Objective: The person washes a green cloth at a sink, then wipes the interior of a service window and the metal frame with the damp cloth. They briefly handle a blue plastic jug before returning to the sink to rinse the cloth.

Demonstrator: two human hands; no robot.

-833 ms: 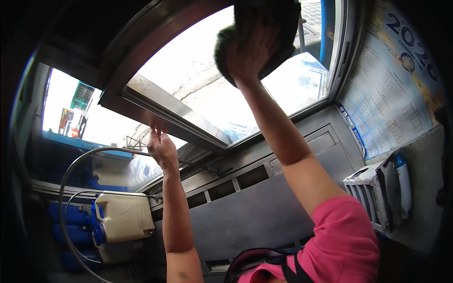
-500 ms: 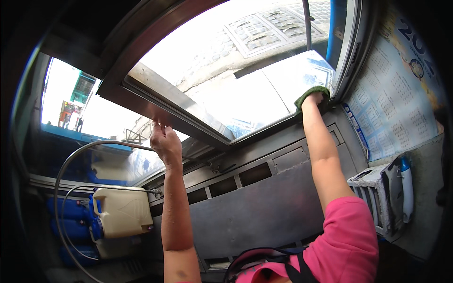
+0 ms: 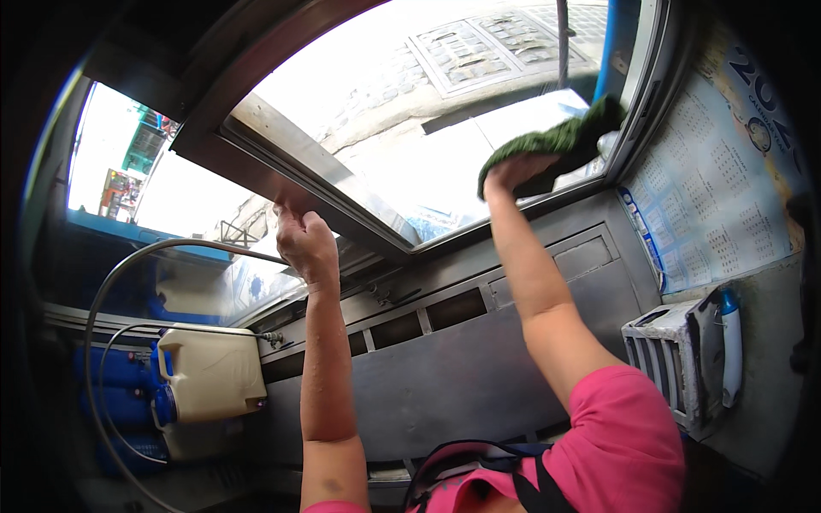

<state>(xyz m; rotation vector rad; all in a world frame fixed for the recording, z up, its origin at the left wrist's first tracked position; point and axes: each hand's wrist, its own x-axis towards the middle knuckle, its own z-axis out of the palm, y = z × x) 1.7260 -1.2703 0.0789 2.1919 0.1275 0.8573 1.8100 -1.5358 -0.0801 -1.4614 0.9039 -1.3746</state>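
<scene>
My right hand (image 3: 518, 171) holds a dark green cloth (image 3: 556, 144), stretched out sideways in front of the bright window opening, above its lower rail. One end of the cloth reaches toward the right-hand side of the frame. Farther left, my left hand (image 3: 310, 248) is closed at the lower edge of the brown metal window frame (image 3: 274, 192), its fingertips partly hidden. Water drops show on my left forearm.
Below the window stands a grey metal counter (image 3: 445, 368) with several slots. A beige jerrycan (image 3: 212, 374), blue containers (image 3: 115, 380) and a curved hose (image 3: 111, 282) are at left. On the right are a wall calendar (image 3: 710, 188) and a white slatted box (image 3: 671, 359).
My right hand has moved left, and the cloth, bunched around it before, is now spread out to the right. The left hand stays at the window frame.
</scene>
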